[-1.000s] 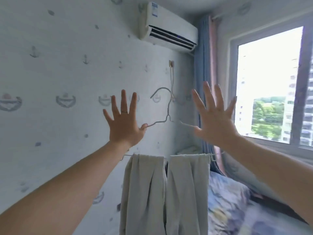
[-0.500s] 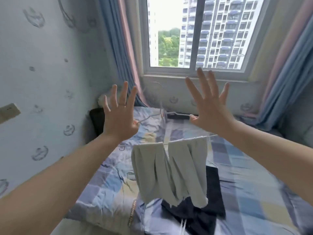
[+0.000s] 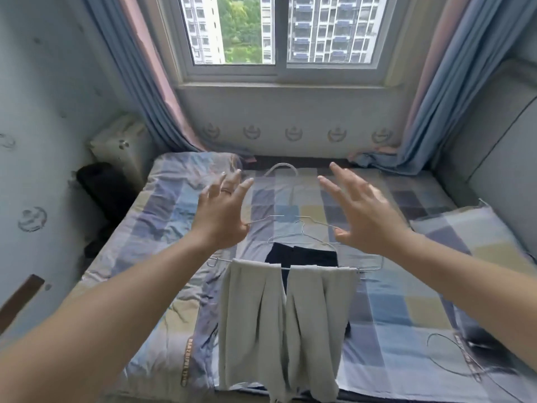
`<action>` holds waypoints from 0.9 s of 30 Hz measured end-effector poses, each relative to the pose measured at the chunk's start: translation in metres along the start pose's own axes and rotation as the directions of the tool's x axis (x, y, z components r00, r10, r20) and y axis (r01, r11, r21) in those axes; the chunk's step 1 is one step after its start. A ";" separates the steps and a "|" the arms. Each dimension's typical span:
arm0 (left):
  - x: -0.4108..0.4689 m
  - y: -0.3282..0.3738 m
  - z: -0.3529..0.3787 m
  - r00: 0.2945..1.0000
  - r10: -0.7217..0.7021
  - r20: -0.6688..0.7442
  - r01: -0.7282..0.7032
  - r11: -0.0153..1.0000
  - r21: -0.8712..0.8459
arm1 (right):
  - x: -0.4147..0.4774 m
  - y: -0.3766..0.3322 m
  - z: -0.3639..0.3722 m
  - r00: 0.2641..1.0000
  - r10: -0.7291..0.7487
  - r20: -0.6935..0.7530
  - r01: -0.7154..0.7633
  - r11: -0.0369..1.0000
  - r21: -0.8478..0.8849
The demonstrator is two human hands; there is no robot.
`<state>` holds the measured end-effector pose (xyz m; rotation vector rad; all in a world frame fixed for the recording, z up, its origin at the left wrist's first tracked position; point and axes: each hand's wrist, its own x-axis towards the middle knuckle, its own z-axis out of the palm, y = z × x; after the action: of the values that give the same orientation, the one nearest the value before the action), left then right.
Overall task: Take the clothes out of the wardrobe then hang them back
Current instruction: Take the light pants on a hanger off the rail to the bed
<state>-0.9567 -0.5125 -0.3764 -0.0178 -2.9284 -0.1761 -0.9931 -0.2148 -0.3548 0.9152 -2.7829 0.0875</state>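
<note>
Over the bed point(image 3: 392, 309), in the head view, the person holds both arms out. The left grip point(image 3: 223, 216) and the right grip point(image 3: 366, 219) are both released, fingers straight and spread and curled round nothing. A wire hanger point(image 3: 282, 164) hangs between them, and its sloping shoulders seem to rest on the two thumbs; blur hides the exact contact. A grey garment point(image 3: 279, 324), the task's thing, is folded over the hanger's bottom bar and hangs in two panels above the near edge of the bed. Below and behind it a dark garment point(image 3: 302, 255) lies flat on the bed on a hanger of its own. A bare hanger point(image 3: 441, 340) lies further right beside a pillow. The window point(image 3: 276, 30) is straight ahead, and no wardrobe is in view.

This looks like the taking-out half of the task: the grey garment is out and about to join the dark one on the bed. The next move calls for lowering both hands evenly so the bar stays level and the cloth does not slide off. Then the thumbs should slip free.
</note>
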 end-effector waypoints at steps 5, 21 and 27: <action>0.034 0.011 0.085 0.927 -0.169 0.336 0.208 0.975 -0.081 | 0.019 0.048 0.091 0.968 0.091 0.234 -0.108 0.992 0.064; 0.158 -0.021 0.330 0.824 -0.432 0.366 0.479 0.876 -0.045 | 0.128 0.149 0.336 0.775 0.445 0.448 -0.604 0.730 0.321; 0.202 -0.043 0.425 0.817 -0.353 0.457 0.544 0.735 -0.405 | 0.156 0.165 0.425 0.720 0.431 0.544 -0.663 0.660 0.354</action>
<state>-1.2426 -0.5042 -0.7520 0.6681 -3.0564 -1.1612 -1.2899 -0.2241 -0.7342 0.0684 -3.4266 0.9097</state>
